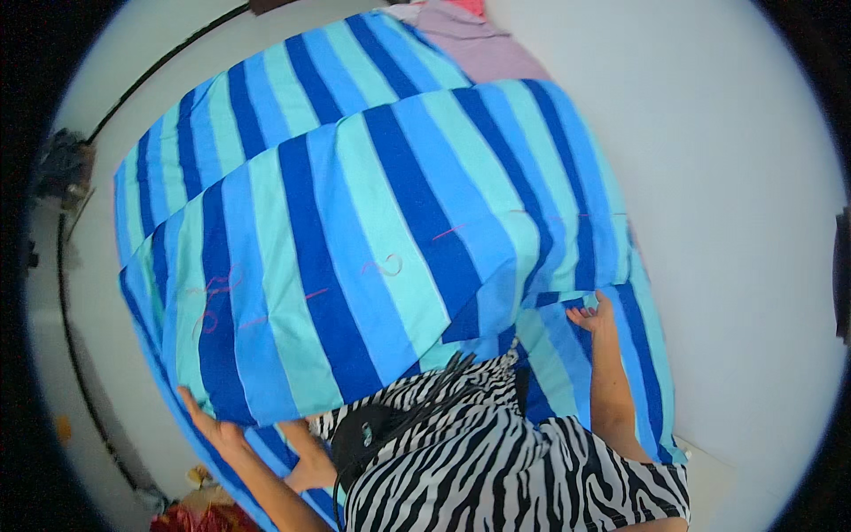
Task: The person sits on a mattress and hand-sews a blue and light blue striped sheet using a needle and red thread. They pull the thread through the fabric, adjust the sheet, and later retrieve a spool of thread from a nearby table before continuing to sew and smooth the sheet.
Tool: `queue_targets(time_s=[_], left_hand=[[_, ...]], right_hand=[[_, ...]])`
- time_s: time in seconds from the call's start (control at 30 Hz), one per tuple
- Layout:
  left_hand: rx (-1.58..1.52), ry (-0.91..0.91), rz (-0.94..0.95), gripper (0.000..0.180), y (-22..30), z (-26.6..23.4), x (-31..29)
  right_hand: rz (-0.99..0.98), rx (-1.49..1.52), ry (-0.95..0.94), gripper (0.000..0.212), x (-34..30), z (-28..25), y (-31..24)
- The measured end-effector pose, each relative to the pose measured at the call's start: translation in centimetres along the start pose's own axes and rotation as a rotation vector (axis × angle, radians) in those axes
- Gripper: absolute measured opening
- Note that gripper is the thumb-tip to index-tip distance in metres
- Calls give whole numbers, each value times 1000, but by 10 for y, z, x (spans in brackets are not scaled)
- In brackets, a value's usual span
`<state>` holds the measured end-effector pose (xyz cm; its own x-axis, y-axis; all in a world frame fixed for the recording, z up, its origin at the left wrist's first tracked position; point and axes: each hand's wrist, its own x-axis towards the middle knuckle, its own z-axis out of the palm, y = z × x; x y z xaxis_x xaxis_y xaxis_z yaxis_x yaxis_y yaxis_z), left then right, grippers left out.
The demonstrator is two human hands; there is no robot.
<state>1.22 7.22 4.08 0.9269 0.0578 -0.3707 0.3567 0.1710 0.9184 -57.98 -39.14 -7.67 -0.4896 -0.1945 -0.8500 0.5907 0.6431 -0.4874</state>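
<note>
A large striped sheet (355, 177) in dark blue, light blue and mint spreads before me, its near part raised in a billow over an equally striped lower layer (554, 355). Pinkish-red marks run across the raised part. At its near left edge, my left hand (215, 433) is closed on the cloth, some fingers hidden by it. Farther right, my right hand (592, 314) has its fingers curled at the sheet's right near edge, gripping the fabric. Between my arms lie zebra-print clothing (461, 452) and a black item (363, 434) with dark cords.
A plain pale wall (709, 222) rises along the right side. A mauve cloth (479, 44) lies at the far end. Pale floor (97, 346) runs along the left, with a shiny red item (204, 517) at the lower left and a dark heap (66, 164) farther off.
</note>
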Motion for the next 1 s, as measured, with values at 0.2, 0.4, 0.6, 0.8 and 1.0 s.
queue_targets(time_s=[0.2, 0.4, 0.6, 0.8, 1.0], left_hand=[[-129, 32, -93, 62, 50, 25, 6], [-321, -177, -261, 45, 45, 18, -28], [-457, -92, -673, 39, -85, -22, -59], [772, -231, -829, 62, 7, -33, -81], [1143, -464, 607, 23, 36, 39, -22]], right_hand=[[-217, -96, -807, 56, -32, 81, 40], [-850, -252, -880, 37, -96, 139, -168], [-883, -186, -565, 47, 9, 82, -194], [-355, -330, -507, 43, 85, 51, -151], [-315, -258, -574, 34, 104, 50, -145]])
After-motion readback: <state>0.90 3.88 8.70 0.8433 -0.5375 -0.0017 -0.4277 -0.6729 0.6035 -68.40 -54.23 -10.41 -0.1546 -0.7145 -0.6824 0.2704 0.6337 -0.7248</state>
